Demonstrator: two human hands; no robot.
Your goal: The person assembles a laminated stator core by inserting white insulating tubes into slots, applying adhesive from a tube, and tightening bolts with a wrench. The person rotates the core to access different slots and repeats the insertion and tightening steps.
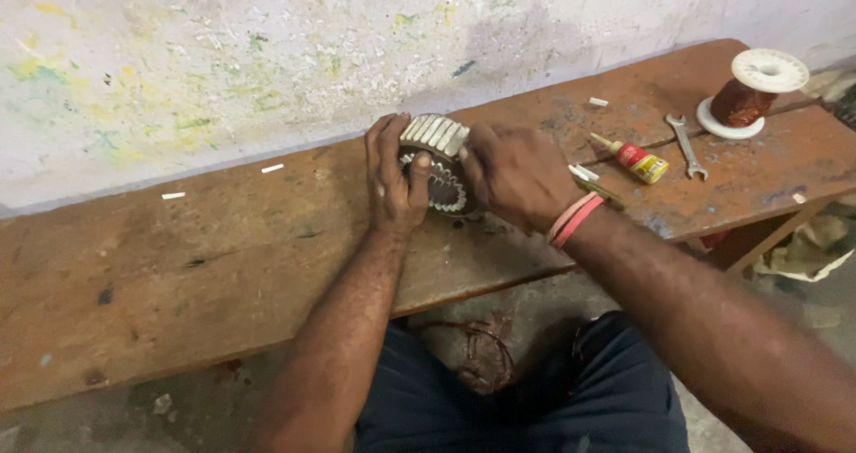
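A long wooden bench [223, 266] runs from the lower left of the frame up to the upper right, set against a paint-flecked wall [223, 61] that fills the upper part of the frame. The person sits at the bench's near edge, dark trousers [499, 399] visible at the bottom centre. Both forearms rise from the bottom of the frame and converge just above frame centre on a slotted motor stator core [439, 163], a ring of stacked laminations with pale strips lining its slots. The core stands on edge on the bench, its open face toward the camera and its bore axis running roughly from the person toward the wall. The left hand [394, 172] wraps the core's left flank, fingers curled over the top rim and thumb laid across the face. The right hand [517, 175] covers the right flank, fingers closed against the rim; whether they pinch a strip is hidden. Both hands touch the core, neither nearer than the other. Pink bands [575, 218] circle the right wrist. In the upper right lie a spool of copper wire [749, 96], a small spanner [687, 145], and a red-and-yellow glue bottle [635, 157]. Short white strips [273, 168] lie scattered on the bench.
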